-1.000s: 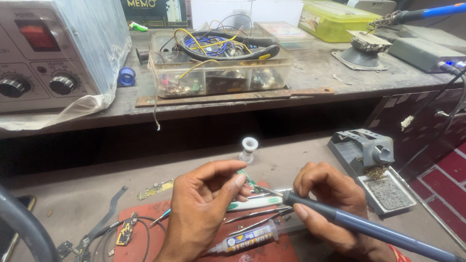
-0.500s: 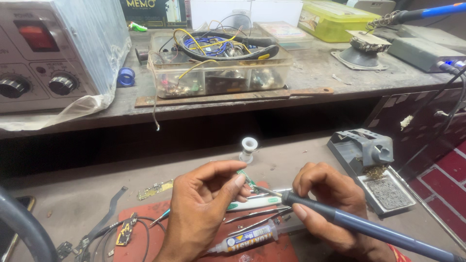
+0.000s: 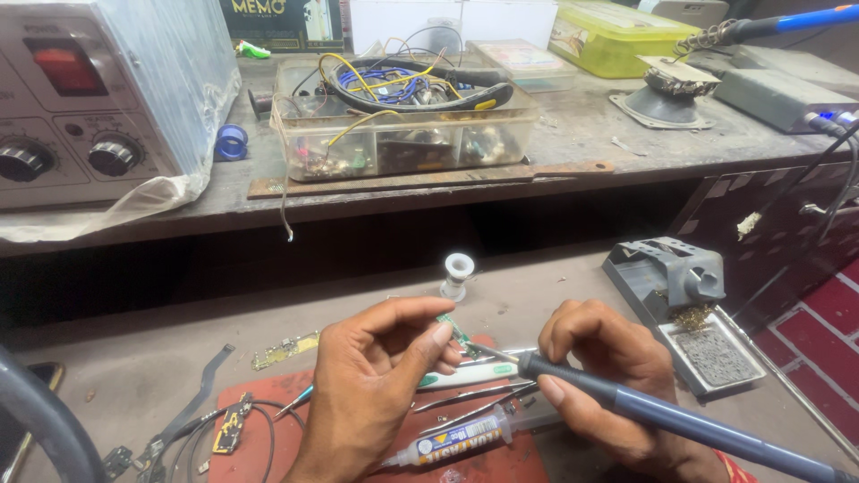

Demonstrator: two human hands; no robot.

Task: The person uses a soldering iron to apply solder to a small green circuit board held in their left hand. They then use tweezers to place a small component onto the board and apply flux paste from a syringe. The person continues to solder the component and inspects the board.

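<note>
Cluttered bench [image 3: 573, 134]. Left hand [image 3: 376, 385] pinches small green board [image 3: 455, 329] at centre; right hand [image 3: 608, 376] grips iron [image 3: 644, 413], tip apparently on board. Soldering step; next needs steady tip, solder feed.

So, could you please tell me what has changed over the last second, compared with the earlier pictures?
Almost nothing. The left hand still pinches the small green circuit board, and the right hand still holds the blue soldering iron with its tip at that board; any shift is too slight to tell. The flux syringe, tweezers and solder spool have not moved.
</note>
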